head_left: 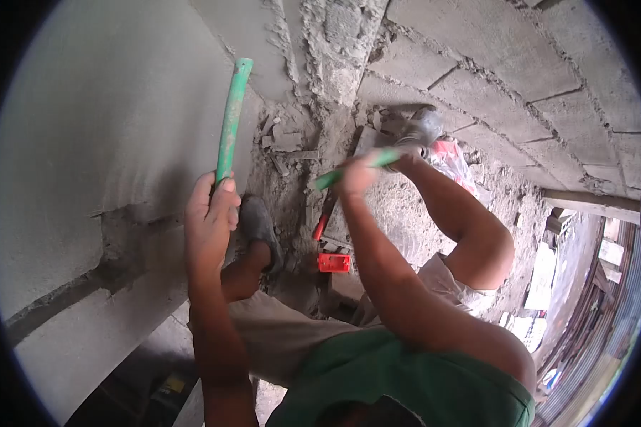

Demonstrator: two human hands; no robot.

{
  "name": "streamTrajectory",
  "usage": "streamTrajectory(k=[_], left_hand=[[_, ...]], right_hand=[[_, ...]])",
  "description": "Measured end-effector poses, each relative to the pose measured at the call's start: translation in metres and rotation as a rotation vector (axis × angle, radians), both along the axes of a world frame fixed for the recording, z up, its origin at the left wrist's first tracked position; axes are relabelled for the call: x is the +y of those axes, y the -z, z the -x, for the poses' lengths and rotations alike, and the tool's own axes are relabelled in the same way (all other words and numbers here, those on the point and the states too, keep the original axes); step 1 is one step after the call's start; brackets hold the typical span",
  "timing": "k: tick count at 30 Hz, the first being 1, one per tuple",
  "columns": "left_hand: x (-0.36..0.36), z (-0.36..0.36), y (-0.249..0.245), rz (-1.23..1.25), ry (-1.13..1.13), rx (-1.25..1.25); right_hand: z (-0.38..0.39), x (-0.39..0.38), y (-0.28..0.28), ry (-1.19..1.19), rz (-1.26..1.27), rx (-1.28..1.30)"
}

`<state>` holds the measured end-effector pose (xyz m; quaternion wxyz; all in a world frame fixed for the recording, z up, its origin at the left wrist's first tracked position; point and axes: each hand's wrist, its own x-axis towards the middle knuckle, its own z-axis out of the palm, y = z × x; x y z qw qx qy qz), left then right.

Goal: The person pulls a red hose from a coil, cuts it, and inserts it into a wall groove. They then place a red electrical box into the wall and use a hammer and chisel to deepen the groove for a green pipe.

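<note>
My left hand [212, 208] is closed around the lower end of a dirty green pipe [232, 117], which stands nearly upright beside the grey wall. My right hand [358, 178], smeared by motion, is closed on a second green pipe-like piece [327, 180] lying slantwise across my grip. Its far end blurs out near my right shin. Below that hand, a tool with a red handle [321, 226] lies on the rubble. A red electrical box [333, 262] sits on the ground between my legs, its open side facing up.
Smooth grey plaster [121, 107] rises on the left, with a broken channel cut in it. A block wall [498, 71] stands ahead right. Broken mortar [285, 139] litters the corner. A red and clear plastic bag [452, 160] lies near my right boot [424, 124]. Corrugated sheets [623, 277] are far right.
</note>
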<state>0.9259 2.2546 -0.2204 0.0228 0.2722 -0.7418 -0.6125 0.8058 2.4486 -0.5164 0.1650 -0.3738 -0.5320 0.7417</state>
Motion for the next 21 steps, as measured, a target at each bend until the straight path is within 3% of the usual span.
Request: streamTrajectory(k=[2, 5, 6, 9, 11, 12, 16, 17, 18, 20, 21], left_hand=[[0.005, 0.003, 0.006, -0.009, 0.065, -0.005], [0.002, 0.002, 0.007, 0.06, 0.09, -0.026], [-0.002, 0.0, 0.006, 0.06, 0.082, -0.019], [-0.007, -0.002, 0.004, 0.084, 0.056, -0.073], [-0.007, -0.006, 0.002, 0.02, 0.024, -0.019], [-0.005, -0.006, 0.0, 0.017, 0.021, -0.019], [0.001, -0.003, -0.001, 0.035, 0.05, -0.007], [0.001, -0.002, 0.001, 0.039, 0.066, -0.029], [0.003, -0.002, 0.003, 0.043, 0.071, -0.038], [0.007, 0.003, 0.005, 0.057, 0.075, -0.048], [0.009, 0.006, 0.004, 0.061, 0.081, -0.044]], right_hand=[[-0.015, -0.014, -0.011, -0.743, 0.431, -0.488], [-0.018, 0.012, 0.015, -0.816, 0.252, -0.458], [-0.024, 0.026, 0.008, -0.844, 0.313, -0.411], [-0.028, 0.057, -0.037, -0.635, 0.2, -0.323], [-0.022, 0.073, -0.031, -0.456, 0.163, -0.2], [-0.021, 0.068, -0.062, -0.35, 0.122, -0.225], [-0.017, 0.031, -0.014, -0.212, 0.052, -0.129], [-0.025, 0.011, 0.012, -0.295, 0.123, -0.198], [-0.03, -0.001, 0.119, -0.592, -0.156, -0.399], [-0.054, 0.0, 0.058, -1.247, -0.085, -0.092], [-0.059, -0.004, 0.062, -1.339, -0.107, -0.125]])
